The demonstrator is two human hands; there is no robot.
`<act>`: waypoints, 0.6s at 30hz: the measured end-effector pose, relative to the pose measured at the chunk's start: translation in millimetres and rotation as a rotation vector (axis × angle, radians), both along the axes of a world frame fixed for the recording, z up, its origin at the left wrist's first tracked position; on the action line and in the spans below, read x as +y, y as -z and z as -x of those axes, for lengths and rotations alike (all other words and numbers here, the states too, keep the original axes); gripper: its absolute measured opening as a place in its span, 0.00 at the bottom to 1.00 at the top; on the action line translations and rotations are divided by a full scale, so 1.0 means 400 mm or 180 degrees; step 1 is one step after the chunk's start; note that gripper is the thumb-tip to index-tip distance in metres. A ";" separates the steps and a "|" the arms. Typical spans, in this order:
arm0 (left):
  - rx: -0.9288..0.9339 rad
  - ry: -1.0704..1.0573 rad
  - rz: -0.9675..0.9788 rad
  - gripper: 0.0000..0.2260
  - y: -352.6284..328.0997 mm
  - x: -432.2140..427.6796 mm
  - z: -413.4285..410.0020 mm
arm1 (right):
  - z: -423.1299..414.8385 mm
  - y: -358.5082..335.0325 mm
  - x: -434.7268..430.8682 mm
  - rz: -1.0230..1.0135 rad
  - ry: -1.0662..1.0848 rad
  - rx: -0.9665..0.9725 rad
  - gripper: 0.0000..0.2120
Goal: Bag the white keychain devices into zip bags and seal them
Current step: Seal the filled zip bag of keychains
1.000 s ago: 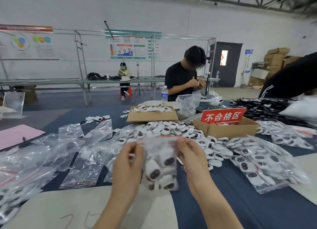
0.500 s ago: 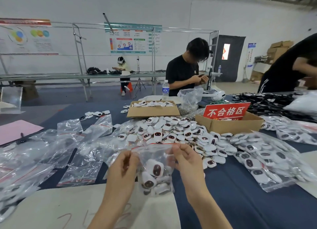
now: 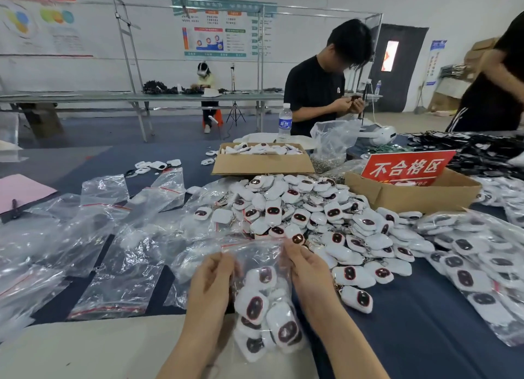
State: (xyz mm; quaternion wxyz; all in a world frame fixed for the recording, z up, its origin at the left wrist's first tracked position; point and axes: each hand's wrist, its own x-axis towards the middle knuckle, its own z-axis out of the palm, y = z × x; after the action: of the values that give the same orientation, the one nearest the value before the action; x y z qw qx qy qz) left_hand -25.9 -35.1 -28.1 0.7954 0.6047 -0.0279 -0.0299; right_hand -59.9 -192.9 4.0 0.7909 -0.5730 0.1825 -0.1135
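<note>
A clear zip bag (image 3: 262, 299) with a red seal line hangs in front of me, filled with several white keychain devices with dark oval faces. My left hand (image 3: 211, 282) pinches the bag's top left edge. My right hand (image 3: 307, 271) pinches its top right edge. The bag's bottom rests on the beige sheet (image 3: 85, 350) near the table's front. Behind the bag lies a big loose pile of white keychain devices (image 3: 312, 214) on the dark blue table.
Empty zip bags (image 3: 107, 237) spread over the left. Filled bags (image 3: 476, 265) lie at the right. Two cardboard boxes stand behind the pile: one with devices (image 3: 262, 166), one with a red sign (image 3: 408, 166). A person in black works across the table beside a water bottle (image 3: 284, 122).
The bag has come down and nearer to me, its bottom now on the beige sheet. Both hands keep pinching its top edge.
</note>
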 end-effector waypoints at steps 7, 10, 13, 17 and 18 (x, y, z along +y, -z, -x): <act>-0.0288 -0.0129 -0.0025 0.12 0.004 -0.006 0.000 | -0.012 0.035 -0.013 -0.0219 -0.0356 0.0016 0.12; -0.0411 -0.0160 -0.0026 0.14 0.002 -0.007 0.007 | -0.011 0.039 -0.017 -0.0180 -0.0428 0.0001 0.14; -0.0499 -0.0232 -0.0166 0.10 0.002 -0.008 0.010 | -0.011 0.038 -0.019 -0.0238 -0.0410 0.0032 0.15; -0.0558 -0.0354 -0.0213 0.09 0.000 -0.008 0.013 | -0.005 0.032 -0.014 -0.0345 -0.0400 -0.0036 0.12; -0.0547 -0.0380 -0.0220 0.09 0.000 -0.007 0.013 | -0.003 0.030 -0.012 -0.0389 -0.0404 -0.0060 0.12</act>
State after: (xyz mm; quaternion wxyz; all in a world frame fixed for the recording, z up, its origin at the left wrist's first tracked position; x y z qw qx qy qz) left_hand -31.1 -38.0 -28.0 0.7691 0.6327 -0.0589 0.0685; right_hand -58.6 -197.6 -8.1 0.8317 -0.5329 0.1450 -0.0572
